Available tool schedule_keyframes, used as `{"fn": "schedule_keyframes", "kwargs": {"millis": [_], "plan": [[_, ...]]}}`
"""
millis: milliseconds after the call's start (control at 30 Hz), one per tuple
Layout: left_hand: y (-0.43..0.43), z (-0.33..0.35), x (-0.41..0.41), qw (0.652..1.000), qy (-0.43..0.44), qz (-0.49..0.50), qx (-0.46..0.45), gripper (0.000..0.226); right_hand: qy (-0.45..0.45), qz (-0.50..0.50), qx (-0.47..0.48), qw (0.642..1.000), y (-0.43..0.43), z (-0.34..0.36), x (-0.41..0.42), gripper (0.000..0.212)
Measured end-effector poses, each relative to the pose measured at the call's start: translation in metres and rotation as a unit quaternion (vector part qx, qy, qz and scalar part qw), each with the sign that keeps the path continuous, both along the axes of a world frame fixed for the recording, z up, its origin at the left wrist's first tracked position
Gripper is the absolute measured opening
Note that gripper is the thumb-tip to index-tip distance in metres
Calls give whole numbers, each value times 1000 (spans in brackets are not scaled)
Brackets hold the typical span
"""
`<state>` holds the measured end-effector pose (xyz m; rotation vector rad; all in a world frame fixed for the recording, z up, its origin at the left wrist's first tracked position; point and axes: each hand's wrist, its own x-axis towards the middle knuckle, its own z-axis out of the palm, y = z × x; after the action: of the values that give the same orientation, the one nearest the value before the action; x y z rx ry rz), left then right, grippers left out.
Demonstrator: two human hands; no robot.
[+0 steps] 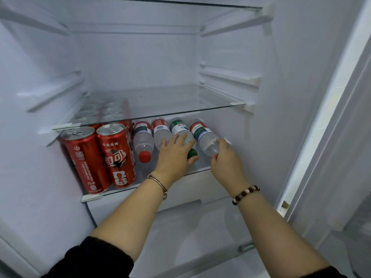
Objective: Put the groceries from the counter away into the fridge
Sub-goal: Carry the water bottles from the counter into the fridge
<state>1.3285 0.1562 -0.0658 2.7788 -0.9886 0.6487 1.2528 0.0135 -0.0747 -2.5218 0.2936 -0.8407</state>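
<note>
Inside the fridge (291, 97), left hand (175, 157) grips green-capped bottle (178, 127), right hand (224, 159) grips rightmost bottle (204, 137).

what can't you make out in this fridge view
- Head view: second bottle from left, cap hidden behind the left hand.
- Green-capped bottle, neck under the same hand.
- Rightmost bottle, cap mostly covered by the right hand.
- Rear cans, blurred through the glass shelf.

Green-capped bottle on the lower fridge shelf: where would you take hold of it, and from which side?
Grip the green-capped bottle at its neck and shoulder, coming from the front. It lies on its side with the cap toward the opening, neighbouring bottles lie close on both sides, and the glass shelf sits low above it.
</note>
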Motion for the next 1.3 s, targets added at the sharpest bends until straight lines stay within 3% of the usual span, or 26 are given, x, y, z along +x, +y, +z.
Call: {"fn": "schedule_keyframes", "kwargs": {"millis": [300,500,833,1067,1300], "plan": [[-5,0,24,998,-6,53,-14,61,47,-4,-36,998,6,-1,9,59],[1,-7,33,993,-1,24,-112,62,32,6,37,999,2,1,33,52],[2,-10,35,990,-9,8,-143,60,50,11,222,974,2,5,72,45],[3,-10,35,987,-4,-14,-160,52,54,16,226,973,2,7,82,38],[4,-9,33,987,-2,-17,-158,51,36,15,227,973,2,3,79,44]]}}
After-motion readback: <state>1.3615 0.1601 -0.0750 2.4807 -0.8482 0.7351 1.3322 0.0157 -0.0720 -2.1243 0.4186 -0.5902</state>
